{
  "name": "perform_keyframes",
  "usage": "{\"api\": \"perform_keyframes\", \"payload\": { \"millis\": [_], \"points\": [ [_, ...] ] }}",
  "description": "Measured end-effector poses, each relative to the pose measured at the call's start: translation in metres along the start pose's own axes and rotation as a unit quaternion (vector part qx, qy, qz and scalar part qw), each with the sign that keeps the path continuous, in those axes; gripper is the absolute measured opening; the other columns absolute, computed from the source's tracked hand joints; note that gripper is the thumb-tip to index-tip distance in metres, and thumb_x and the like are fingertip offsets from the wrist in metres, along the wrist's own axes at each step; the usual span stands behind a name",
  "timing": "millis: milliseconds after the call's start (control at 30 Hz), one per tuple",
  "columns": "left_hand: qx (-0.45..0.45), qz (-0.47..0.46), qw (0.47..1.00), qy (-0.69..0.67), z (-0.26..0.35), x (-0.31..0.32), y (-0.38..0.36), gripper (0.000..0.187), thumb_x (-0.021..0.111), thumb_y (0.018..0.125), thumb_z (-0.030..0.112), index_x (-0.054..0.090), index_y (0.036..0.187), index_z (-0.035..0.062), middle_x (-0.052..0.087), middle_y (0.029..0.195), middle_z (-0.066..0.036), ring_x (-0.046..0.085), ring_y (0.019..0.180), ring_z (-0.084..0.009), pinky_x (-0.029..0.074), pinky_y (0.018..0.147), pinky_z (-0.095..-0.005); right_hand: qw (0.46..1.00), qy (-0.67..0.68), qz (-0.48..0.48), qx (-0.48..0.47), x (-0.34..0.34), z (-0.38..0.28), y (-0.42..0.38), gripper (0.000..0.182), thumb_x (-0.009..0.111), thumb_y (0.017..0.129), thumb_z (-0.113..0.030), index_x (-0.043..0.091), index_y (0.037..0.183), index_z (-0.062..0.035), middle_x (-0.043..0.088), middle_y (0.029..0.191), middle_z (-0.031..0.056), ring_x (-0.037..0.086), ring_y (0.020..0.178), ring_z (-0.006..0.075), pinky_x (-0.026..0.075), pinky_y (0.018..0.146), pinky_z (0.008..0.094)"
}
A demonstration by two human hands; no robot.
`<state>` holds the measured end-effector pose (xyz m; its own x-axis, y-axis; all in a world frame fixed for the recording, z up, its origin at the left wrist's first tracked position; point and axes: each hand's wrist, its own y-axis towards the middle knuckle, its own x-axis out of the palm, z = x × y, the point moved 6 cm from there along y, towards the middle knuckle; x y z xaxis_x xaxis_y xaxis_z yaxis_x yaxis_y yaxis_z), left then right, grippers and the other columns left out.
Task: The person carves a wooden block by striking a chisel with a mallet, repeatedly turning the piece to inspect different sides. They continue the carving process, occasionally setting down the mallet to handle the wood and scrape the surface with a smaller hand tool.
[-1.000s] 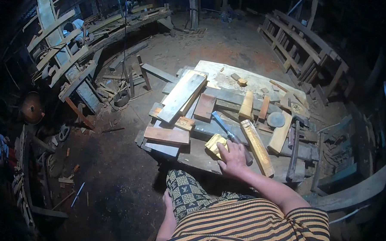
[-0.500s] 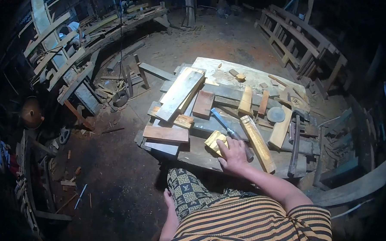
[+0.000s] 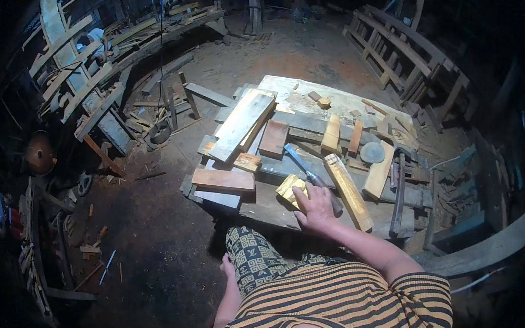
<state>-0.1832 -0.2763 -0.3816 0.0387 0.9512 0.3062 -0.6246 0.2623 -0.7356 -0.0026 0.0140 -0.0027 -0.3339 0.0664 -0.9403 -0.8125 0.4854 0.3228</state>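
Observation:
A small, bright yellow wood block (image 3: pixel 288 189) lies near the front edge of the workbench (image 3: pixel 266 212). My right hand (image 3: pixel 317 207) is on its right end, with the fingers bent over the top and the thumb at the near side. Beside that hand is a chisel with a blue blade (image 3: pixel 297 159); its dark handle runs partly under my fingers. A long yellowish wood bar (image 3: pixel 349 194) lies just right of the hand. Down by my left thigh hangs my left hand (image 3: pixel 227 266), its fingers mostly hidden against the patterned trousers.
Reddish wood blocks (image 3: pixel 223 180) and stacked planks (image 3: pixel 243 127) lie on the bench's left side. To the right are a round grey stone (image 3: pixel 372 153) and a dark metal clamp (image 3: pixel 399 193). Timber racks (image 3: pixel 398 52) stand behind. A person (image 3: pixel 96 39) is partly visible far left.
The view has shifted slightly, moving the bench a little up and left in the picture. My right hand stays at the yellow block; its grip looks nearly the same.

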Motion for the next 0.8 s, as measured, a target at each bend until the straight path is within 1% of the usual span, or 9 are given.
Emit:
{"api": "perform_keyframes", "payload": {
  "millis": [33,67,133,167,267,367,500,600,800],
  "points": [
    [0.010,0.027,1.000,-0.002,-0.002,-0.008,0.008,0.047,0.058,0.081,0.040,0.069,0.086,-0.0049,0.067,0.089,-0.012,0.062,0.075,-0.0196,0.048,0.071,-0.0350,1.000,-0.001,0.003,-0.004,0.000,0.000,0.000,0.071,0.072,0.067,-0.032,0.044,0.129,-0.0143,0.044,0.119,0.0185,0.045,0.104,0.0314,0.032,0.090,0.0452],
    [0.013,0.026,1.000,-0.004,-0.005,-0.011,0.017,0.047,0.058,0.081,0.040,0.069,0.086,-0.0049,0.067,0.089,-0.012,0.062,0.075,-0.0196,0.048,0.071,-0.0350,1.000,-0.002,0.007,-0.005,0.001,0.000,0.000,0.071,0.072,0.067,-0.032,0.044,0.129,-0.0143,0.044,0.119,0.0187,0.045,0.104,0.0315,0.032,0.090,0.0455],
    [0.010,0.035,0.998,0.055,-0.006,-0.013,0.022,0.043,0.055,0.084,0.036,0.067,0.092,-0.0039,0.068,0.092,-0.013,0.064,0.079,-0.0215,0.050,0.074,-0.0358,1.000,-0.003,0.012,-0.004,0.002,0.000,-0.001,0.071,0.072,0.067,-0.032,0.044,0.129,-0.0142,0.044,0.119,0.0189,0.045,0.104,0.0316,0.032,0.090,0.0457],
    [0.002,0.012,0.999,0.045,-0.010,-0.013,0.022,0.043,0.054,0.084,0.036,0.067,0.093,-0.0035,0.068,0.092,-0.013,0.064,0.079,-0.0218,0.050,0.074,-0.0361,1.000,-0.005,0.009,-0.002,0.003,0.001,-0.001,0.071,0.072,0.067,-0.033,0.044,0.129,-0.0143,0.044,0.120,0.0189,0.045,0.105,0.0317,0.032,0.091,0.0458],
    [-0.055,-0.096,0.993,-0.040,-0.004,0.018,-0.010,0.041,0.052,0.085,0.035,0.066,0.094,-0.0026,0.067,0.093,-0.013,0.064,0.080,-0.0228,0.051,0.075,-0.0369,1.000,-0.004,0.009,-0.002,0.002,0.002,-0.003,0.071,0.072,0.067,-0.033,0.044,0.129,-0.0142,0.044,0.120,0.0189,0.045,0.105,0.0317,0.032,0.092,0.0456],
    [-0.084,-0.136,0.985,-0.069,0.000,0.032,-0.030,0.040,0.050,0.086,0.034,0.065,0.095,-0.0016,0.067,0.093,-0.013,0.064,0.080,-0.0237,0.051,0.075,-0.0377,1.000,-0.005,0.018,-0.004,-0.001,-0.001,0.001,0.071,0.072,0.067,-0.034,0.045,0.129,-0.0139,0.045,0.119,0.0188,0.045,0.105,0.0317,0.032,0.092,0.0451],
    [-0.070,-0.130,0.986,-0.077,0.003,0.028,-0.031,0.039,0.048,0.087,0.033,0.064,0.097,-0.0003,0.067,0.094,-0.014,0.065,0.081,-0.0250,0.052,0.075,-0.0388,1.000,-0.006,-0.001,0.001,0.003,0.002,-0.001,0.072,0.072,0.067,-0.034,0.044,0.129,-0.0132,0.045,0.119,0.0191,0.045,0.105,0.0315,0.033,0.091,0.0445],
    [-0.053,-0.118,0.988,-0.085,0.009,0.025,-0.028,0.038,0.046,0.087,0.033,0.064,0.099,0.0006,0.066,0.094,-0.014,0.065,0.081,-0.0260,0.053,0.075,-0.0397,1.000,-0.006,0.009,-0.005,0.002,0.001,-0.002,0.072,0.073,0.066,-0.034,0.044,0.129,-0.0135,0.045,0.119,0.0193,0.045,0.106,0.0316,0.033,0.091,0.0450],
    [-0.072,-0.156,0.980,-0.101,0.011,0.039,-0.043,0.037,0.042,0.089,0.031,0.062,0.102,0.0025,0.066,0.095,-0.015,0.065,0.082,-0.0279,0.054,0.075,-0.0413,1.000,-0.006,0.011,-0.002,-0.001,0.001,-0.001,0.071,0.072,0.067,-0.034,0.044,0.129,-0.0141,0.045,0.120,0.0197,0.045,0.106,0.0321,0.032,0.092,0.0462]
  ]
}}
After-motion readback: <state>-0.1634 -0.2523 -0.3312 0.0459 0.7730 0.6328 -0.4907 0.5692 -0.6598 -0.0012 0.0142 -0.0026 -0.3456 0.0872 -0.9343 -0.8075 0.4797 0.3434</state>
